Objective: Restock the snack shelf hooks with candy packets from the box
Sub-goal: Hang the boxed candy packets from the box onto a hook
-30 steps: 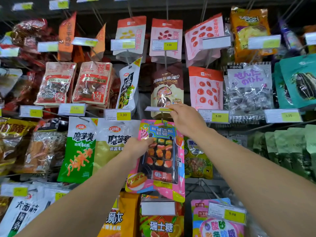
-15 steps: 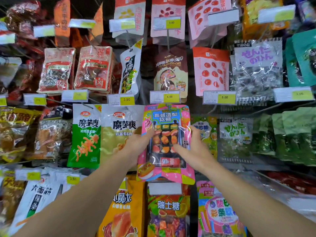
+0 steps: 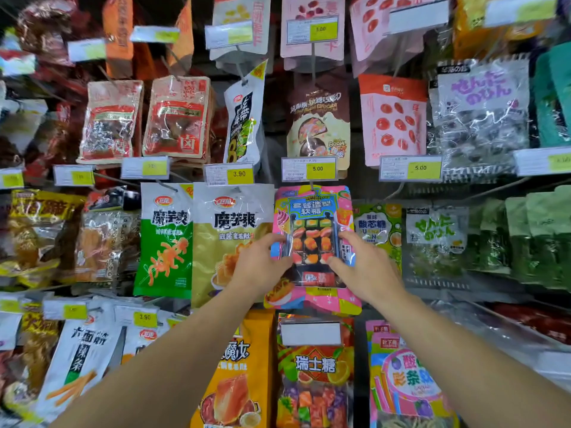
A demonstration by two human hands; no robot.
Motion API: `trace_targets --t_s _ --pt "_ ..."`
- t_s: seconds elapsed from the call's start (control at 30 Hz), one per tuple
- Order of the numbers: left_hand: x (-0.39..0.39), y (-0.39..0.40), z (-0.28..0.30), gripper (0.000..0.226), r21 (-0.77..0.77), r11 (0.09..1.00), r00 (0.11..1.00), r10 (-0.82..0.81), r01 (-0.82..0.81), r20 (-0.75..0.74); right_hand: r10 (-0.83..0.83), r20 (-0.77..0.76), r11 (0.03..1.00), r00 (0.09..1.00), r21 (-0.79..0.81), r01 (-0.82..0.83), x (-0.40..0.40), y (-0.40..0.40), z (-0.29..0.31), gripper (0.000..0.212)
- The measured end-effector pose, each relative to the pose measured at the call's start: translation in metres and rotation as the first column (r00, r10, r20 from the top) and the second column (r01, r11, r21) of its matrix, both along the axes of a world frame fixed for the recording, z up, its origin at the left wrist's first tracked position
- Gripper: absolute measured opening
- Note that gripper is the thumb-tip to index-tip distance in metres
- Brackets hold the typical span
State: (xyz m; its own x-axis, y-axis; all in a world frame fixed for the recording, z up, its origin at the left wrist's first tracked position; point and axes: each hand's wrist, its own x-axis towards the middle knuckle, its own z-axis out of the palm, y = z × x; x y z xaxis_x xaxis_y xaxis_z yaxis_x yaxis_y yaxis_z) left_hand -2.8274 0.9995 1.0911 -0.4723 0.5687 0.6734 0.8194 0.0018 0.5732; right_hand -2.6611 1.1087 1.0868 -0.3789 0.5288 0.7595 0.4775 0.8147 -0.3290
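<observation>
A pink candy packet (image 3: 312, 208) with sushi-shaped sweets hangs from a hook under a 5.00 price tag (image 3: 309, 168) at the middle of the shelf wall. My left hand (image 3: 262, 270) rests against the packet's left side, thumb and fingertips lying on its front. On the packet's right side lies my right hand (image 3: 366, 270), its straight fingers touching the clear window. Neither hand carries anything else. The box is out of view.
Hooks crowded with snack bags surround the packet: white-and-gold bags (image 3: 230, 242) at its left, a green-labelled bag (image 3: 378, 230) at its right, a fruit candy bag (image 3: 315, 375) below, a brown bag (image 3: 318, 125) above. Price tags stick out along every row.
My right hand dropped from the price tag down onto the packet's right side. The packet now hangs straight on the hook, and the view has moved closer.
</observation>
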Motion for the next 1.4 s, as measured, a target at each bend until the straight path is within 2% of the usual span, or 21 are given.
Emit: trace_targets --t_s 0.33,0.47,0.57,0.67,0.73,0.83,0.93,1.03,1.2,1.3,1.4 --pt "-0.014 -0.012 -0.008 0.065 -0.208 0.978 0.996 -0.04 0.023 -0.075 -0.072 0.16 0.988 0.985 -0.127 0.093 -0.005 -0.007 -0.011 0.076" --pt "-0.021 -0.025 -0.019 0.067 -0.22 0.974 0.997 -0.067 0.055 -0.048 -0.13 0.219 0.974 0.967 -0.153 0.166 -0.008 -0.027 -0.019 0.079" --pt "-0.027 -0.045 -0.033 0.06 -0.163 0.98 0.992 -0.12 0.115 -0.023 -0.174 0.236 0.968 0.956 -0.139 0.211 -0.016 -0.054 -0.028 0.076" --pt "-0.031 -0.069 -0.052 0.05 -0.107 0.977 0.983 -0.185 0.184 -0.002 -0.162 0.252 0.971 0.954 -0.131 0.199 -0.026 -0.085 -0.044 0.073" --pt "-0.039 -0.084 -0.07 0.049 -0.122 0.972 0.98 -0.2 0.2 0.01 -0.139 0.253 0.979 0.958 -0.112 0.171 -0.036 -0.108 -0.062 0.071" --pt "-0.055 -0.109 -0.111 0.053 -0.181 0.951 0.968 -0.239 0.25 0.078 -0.117 0.291 0.976 0.95 -0.144 0.164 -0.052 -0.146 -0.099 0.071" --pt "-0.069 -0.138 -0.16 0.05 -0.253 0.935 0.968 -0.233 0.248 0.09 -0.107 0.364 0.966 0.925 -0.184 0.184 -0.066 -0.18 -0.145 0.08" --pt "-0.082 -0.169 -0.223 0.055 -0.321 0.892 0.941 -0.257 0.319 0.221 -0.043 0.478 0.936 0.877 -0.287 0.202 -0.077 -0.205 -0.209 0.071" --pt "-0.1 -0.212 -0.334 0.049 -0.479 0.811 0.918 -0.166 0.335 0.361 0.092 0.642 0.874 0.761 -0.418 0.248 -0.094 -0.236 -0.316 0.072" --pt "-0.105 -0.24 -0.402 0.04 -0.544 0.766 0.885 -0.068 0.342 0.46 0.178 0.664 0.828 0.726 -0.5 0.255 -0.099 -0.257 -0.385 0.067" --pt "-0.104 -0.265 -0.464 0.049 -0.602 0.721 0.851 0.032 0.344 0.524 0.27 0.68 0.761 0.681 -0.584 0.281 -0.104 -0.278 -0.451 0.062"
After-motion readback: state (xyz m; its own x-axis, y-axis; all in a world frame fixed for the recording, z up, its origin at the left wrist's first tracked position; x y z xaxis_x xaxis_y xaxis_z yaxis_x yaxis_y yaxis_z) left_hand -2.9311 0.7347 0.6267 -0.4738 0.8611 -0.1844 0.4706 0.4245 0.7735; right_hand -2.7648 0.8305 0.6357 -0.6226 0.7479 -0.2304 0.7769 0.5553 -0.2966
